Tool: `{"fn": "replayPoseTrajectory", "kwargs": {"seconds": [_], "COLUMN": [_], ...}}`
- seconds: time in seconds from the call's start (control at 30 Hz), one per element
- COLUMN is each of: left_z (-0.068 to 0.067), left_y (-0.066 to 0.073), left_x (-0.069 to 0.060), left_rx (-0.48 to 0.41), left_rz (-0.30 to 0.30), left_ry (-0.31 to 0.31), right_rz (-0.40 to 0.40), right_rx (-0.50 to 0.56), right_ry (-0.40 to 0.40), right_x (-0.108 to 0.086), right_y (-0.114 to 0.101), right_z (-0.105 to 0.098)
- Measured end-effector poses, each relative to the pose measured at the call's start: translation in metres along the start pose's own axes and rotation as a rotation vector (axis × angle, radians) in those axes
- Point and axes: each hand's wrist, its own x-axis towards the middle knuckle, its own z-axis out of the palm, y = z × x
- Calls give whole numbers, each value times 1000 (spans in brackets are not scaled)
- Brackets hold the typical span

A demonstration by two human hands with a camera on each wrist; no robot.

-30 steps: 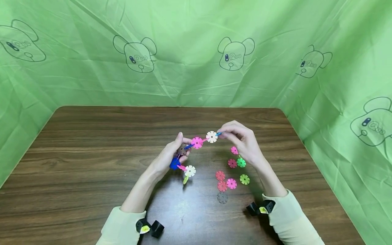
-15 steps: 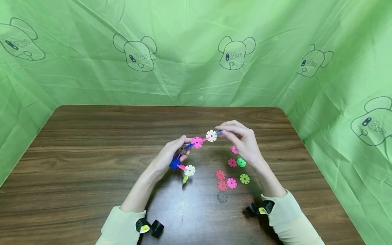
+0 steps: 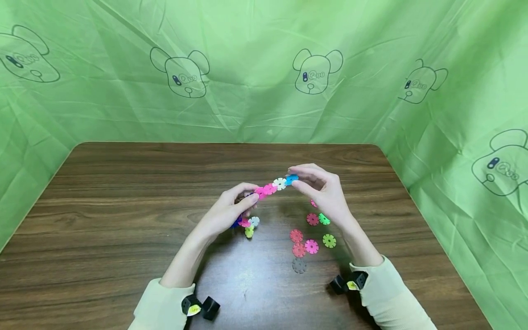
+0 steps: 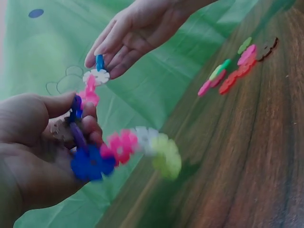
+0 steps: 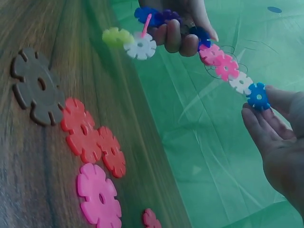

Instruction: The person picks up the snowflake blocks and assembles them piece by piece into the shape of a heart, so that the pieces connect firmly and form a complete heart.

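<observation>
Chain (image 3: 270,189) of notched discs (image 5: 227,67) mixes blue, white, pink and yellow-green.

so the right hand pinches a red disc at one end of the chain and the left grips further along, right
Not red: at that end, the right hand pinches a blue disc, as the right wrist view shows; the rest stands.
</observation>
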Motion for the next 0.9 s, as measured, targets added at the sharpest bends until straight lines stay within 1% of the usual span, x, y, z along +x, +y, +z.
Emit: {"fn": "replayPoseTrajectory", "kwargs": {"seconds": [0.07, 0.17, 0.23, 0.33, 0.47, 0.5, 0.67, 0.8, 0.9], "left_z": [0, 1, 2, 6, 11, 12, 14, 15, 15], "left_y": [3, 6, 8, 9, 7, 6, 4, 4, 4], "left_x": [-2, -5, -6, -7, -4, -3, -3, -4, -4], "left_rx": [38, 131, 188, 265, 328, 336, 304, 295, 274], "left_rz": [26, 71, 90, 106, 127, 137, 156, 142, 126], "left_ry": [-4, 1, 16, 69, 134, 145, 152, 156, 154], "right_rz": [14, 25, 27, 27, 22, 21, 19, 35, 40], "right_rx": [30, 52, 56, 72, 116, 125, 167, 208, 200], "right_ry": [-2, 1, 7, 15, 6, 1, -11, -7, 3], "right_x": [0, -1, -2, -3, -4, -4, -5, -6, -7], "right_y": [-1, -2, -3, -3, -4, -4, -6, -6, -7], "right_z": [0, 0, 1, 2, 7, 7, 10, 11, 12]}}
